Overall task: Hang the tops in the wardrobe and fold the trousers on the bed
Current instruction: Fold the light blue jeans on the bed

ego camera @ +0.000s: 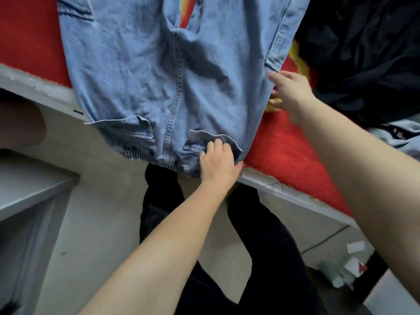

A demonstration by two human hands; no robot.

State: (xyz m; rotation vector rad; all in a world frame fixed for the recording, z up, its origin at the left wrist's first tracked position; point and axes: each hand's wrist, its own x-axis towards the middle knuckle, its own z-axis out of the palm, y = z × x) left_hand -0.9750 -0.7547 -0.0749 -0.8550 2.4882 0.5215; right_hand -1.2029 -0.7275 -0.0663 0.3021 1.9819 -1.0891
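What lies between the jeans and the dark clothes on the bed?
Head view: the right hand and a strip of red blanket lie between the jeans and the dark clothes.

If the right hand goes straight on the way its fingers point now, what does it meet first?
Most likely the side edge of the blue jeans, which lie on the red bed cover. The right hand points toward it; contact is unclear.
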